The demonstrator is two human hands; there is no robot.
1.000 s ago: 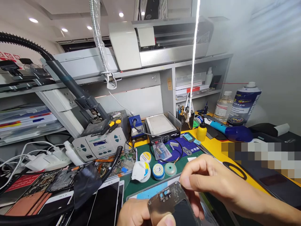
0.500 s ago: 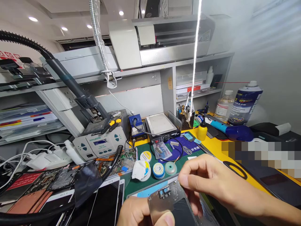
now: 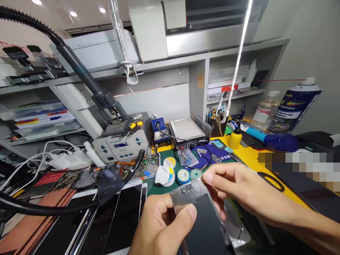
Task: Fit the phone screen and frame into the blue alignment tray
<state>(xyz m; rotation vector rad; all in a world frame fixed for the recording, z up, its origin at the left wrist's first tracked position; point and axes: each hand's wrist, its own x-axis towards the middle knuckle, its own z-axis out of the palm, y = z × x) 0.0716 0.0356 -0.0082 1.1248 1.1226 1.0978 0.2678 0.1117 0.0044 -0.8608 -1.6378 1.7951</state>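
At the bottom centre of the frame the person holds a phone screen assembly [image 3: 198,216] up above the workbench, its dark glass facing the camera and a band of small camera and sensor parts along its upper edge. The step in hand looks like an inspection or a pick at that upper edge: the left hand [image 3: 159,230] grips the assembly from the lower left, thumb pressed flat on the front glass and fingers curled behind, so it is closed around the piece. The right hand [image 3: 239,191], coming in from the right of the frame, is narrowly pinched, its thumb and forefinger meeting at the top right corner of the assembly; whether they nip a film tab, a small part or only the edge itself cannot be told. The next move, as a judgement, calls for a steady hold from the left hand and a fine, light pull or press from the right fingertips, since the parts there are small and the glass is thin. Just beyond the hands, on the green mat [image 3: 155,187], lie solder wire spools [image 3: 183,176]. A rework station [image 3: 122,147] stands at centre left, a heating plate [image 3: 187,131] at centre, a yellow bottle [image 3: 235,139] to its right, and a large spray can [image 3: 294,106] at the upper right.
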